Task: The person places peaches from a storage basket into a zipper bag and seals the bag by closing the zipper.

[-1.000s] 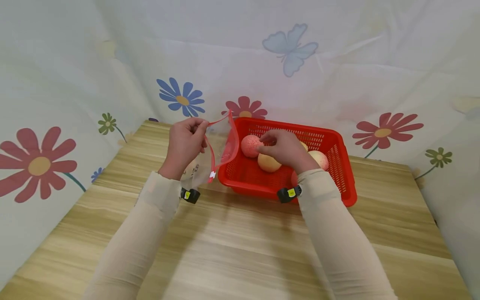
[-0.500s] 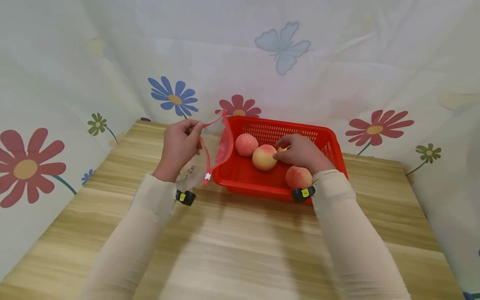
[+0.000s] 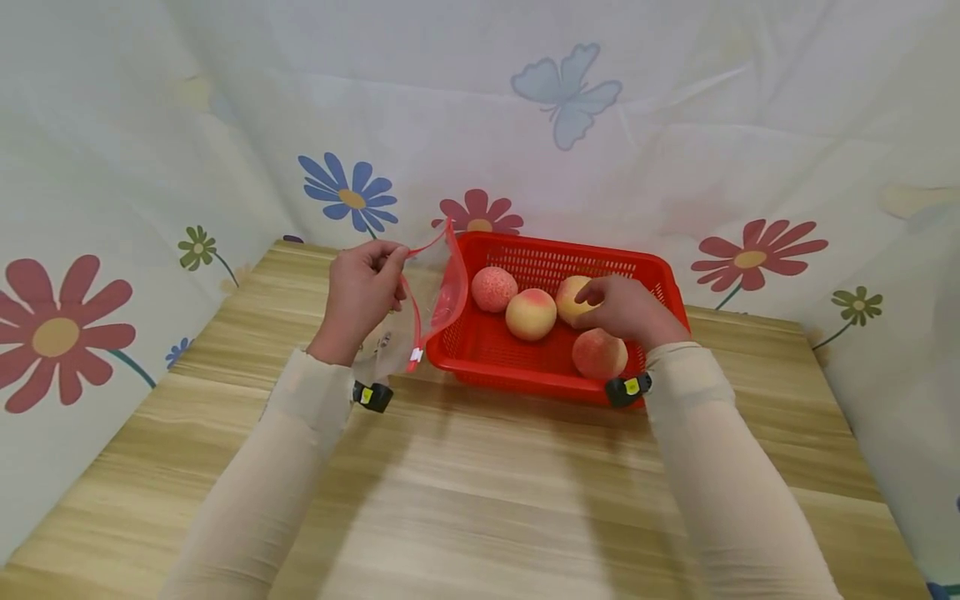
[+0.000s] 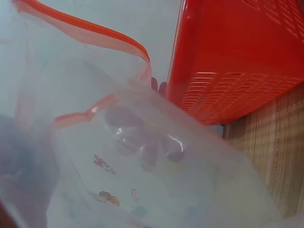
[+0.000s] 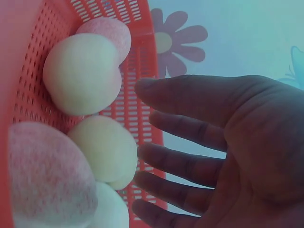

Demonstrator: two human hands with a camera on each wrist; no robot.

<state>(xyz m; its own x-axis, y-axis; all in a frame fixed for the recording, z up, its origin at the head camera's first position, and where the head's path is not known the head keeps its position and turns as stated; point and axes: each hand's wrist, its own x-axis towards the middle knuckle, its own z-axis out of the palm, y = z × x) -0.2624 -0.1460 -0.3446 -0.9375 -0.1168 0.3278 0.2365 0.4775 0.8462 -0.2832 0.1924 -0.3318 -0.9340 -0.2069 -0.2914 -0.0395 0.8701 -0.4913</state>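
Note:
Between thumb and fingers, my left hand (image 3: 363, 292) pinches the red-edged rim of a clear zip bag (image 3: 442, 300). The bag's mouth gapes toward the red basket (image 3: 502, 379), and a white slider hangs at its lower end. My right hand (image 3: 633, 308) hovers over the basket's right side with fingers spread and nothing held. Its fingertips are close beside a pale peach (image 5: 104, 149); whether they touch is unclear. A pink peach (image 3: 494, 289), a yellow peach (image 3: 531, 315) and a reddish peach (image 3: 600, 354) lie in the basket. Another pale peach (image 5: 111, 209) shows in the right wrist view.
The basket stands on a wood-grain table (image 3: 480, 500), near the flowered cloth backdrop (image 3: 420, 108). Its perforated wall (image 4: 237, 85) is right next to the bag. Both wrists wear small black cameras.
My right hand has moved right across the basket, from beside the pink peach to the right-hand peaches, uncovering the yellow ones. The left hand still holds the bag's rim; the head view shifted slightly.

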